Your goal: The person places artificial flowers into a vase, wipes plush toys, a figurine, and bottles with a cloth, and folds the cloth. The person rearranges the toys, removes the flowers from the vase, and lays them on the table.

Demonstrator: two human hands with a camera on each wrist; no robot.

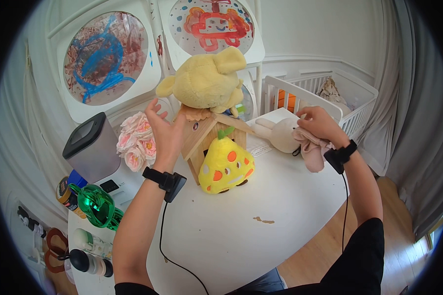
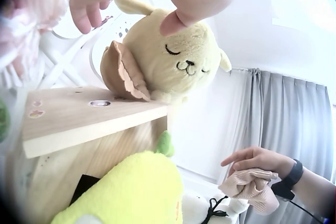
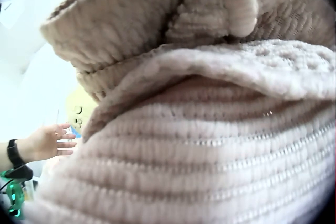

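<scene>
My right hand (image 1: 321, 124) pinches the pink ribbed cloth (image 1: 311, 150) on a white bunny plush (image 1: 283, 135), which lies on its side at the back right of the table. In the right wrist view the cloth's folds (image 3: 210, 145) fill most of the picture. My left hand (image 1: 166, 130) is raised with fingers spread beside a cream plush dog (image 1: 199, 81). That dog sits on top of a wooden toy house (image 1: 194, 140); the left wrist view shows its closed-eye face (image 2: 184, 58). A yellow pear-shaped plush (image 1: 226, 167) with orange spots leans against the house front.
Pink flowers (image 1: 137, 140) and a grey bin (image 1: 91, 147) stand at the left. Nearer are a shiny green figure (image 1: 101, 206) and several bottles, including a black-capped one (image 1: 86, 262). Beyond the white table (image 1: 221, 236) stands a white crib (image 1: 302, 93).
</scene>
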